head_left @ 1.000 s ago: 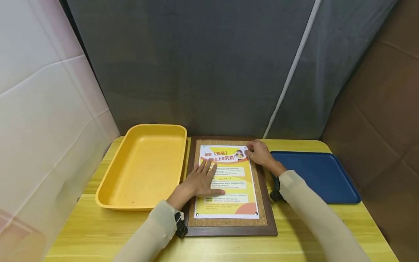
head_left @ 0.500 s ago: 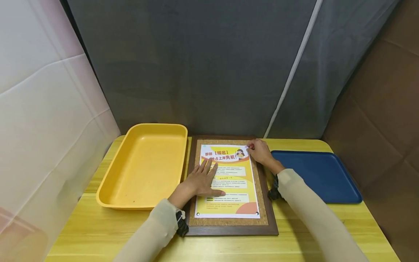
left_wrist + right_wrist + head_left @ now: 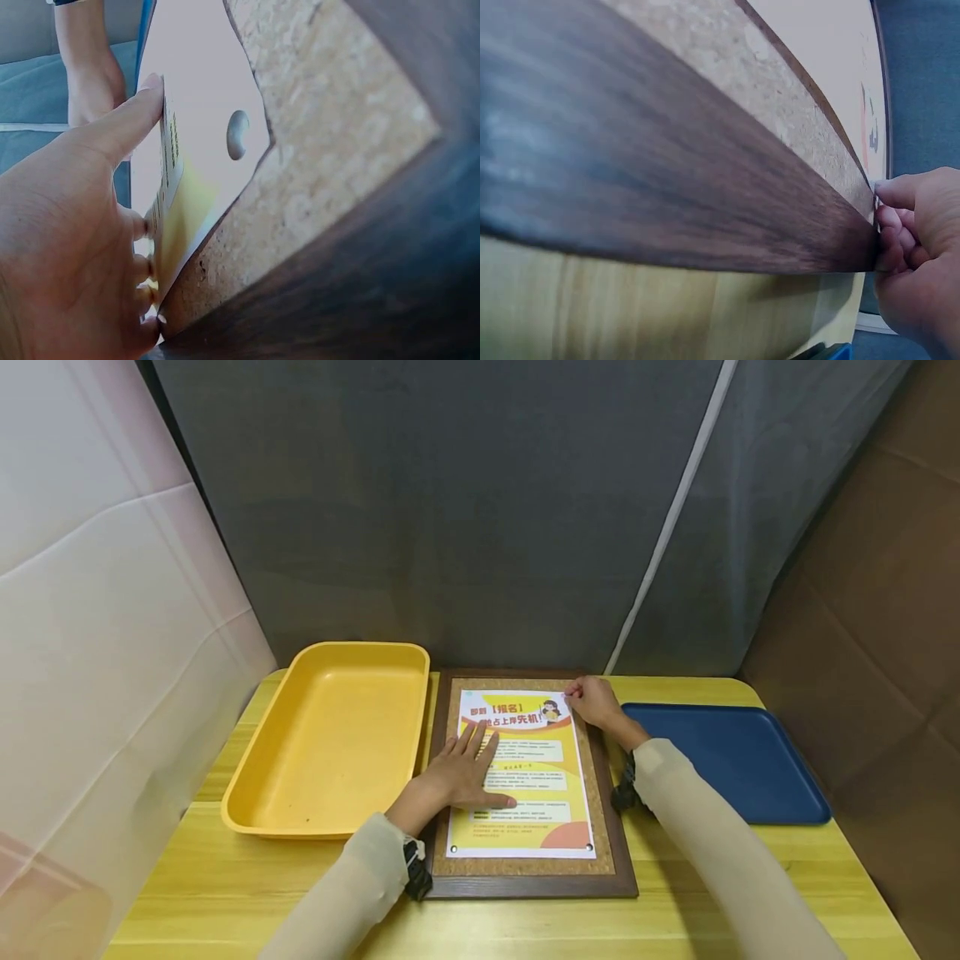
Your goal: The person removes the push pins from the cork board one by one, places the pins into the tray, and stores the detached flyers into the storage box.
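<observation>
A yellow and white printed poster (image 3: 525, 835) lies on a cork board (image 3: 517, 867) with a dark brown frame (image 3: 525, 887). Round metallic thumbtacks sit at its two lower corners, the left one (image 3: 453, 850) and the right one (image 3: 589, 848); a single thumbtack (image 3: 238, 135) shows in the left wrist view. My left hand (image 3: 463, 775) lies spread across the poster's left half, fingers straight. At the upper right corner, my right hand (image 3: 596, 702) has curled fingers; thumb and forefinger pinch a small pale thing (image 3: 880, 184), mostly hidden by the fingertips.
Left of the board stands a yellow tray (image 3: 337, 752) with a few tiny specks in it. A dark blue tray (image 3: 738, 764) lies to the right. Both rest on a wooden table (image 3: 247, 893), with a grey curtain (image 3: 435, 510) behind.
The right hand's wrist and forearm have shifted slightly, while its fingertips stay at the poster's upper right corner. The left hand keeps its place on the poster.
</observation>
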